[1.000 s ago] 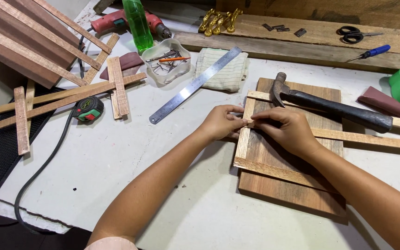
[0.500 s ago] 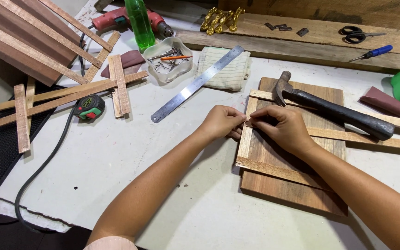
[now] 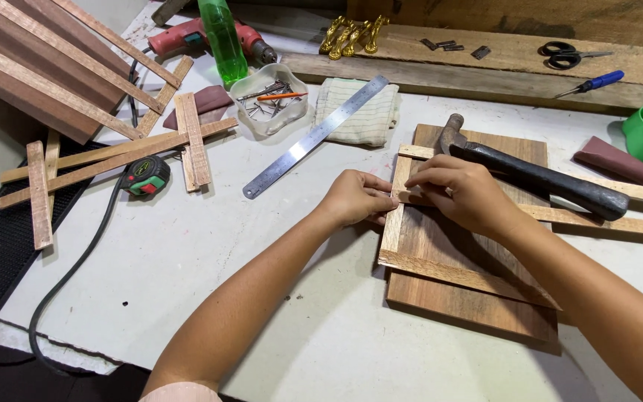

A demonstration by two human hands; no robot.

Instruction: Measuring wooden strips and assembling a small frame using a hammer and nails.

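Now my left hand and right hand have barely shifted, fingers still pinched closed on the thin wood strips at the frame's corner atop the wooden board, hammer resting just behind.
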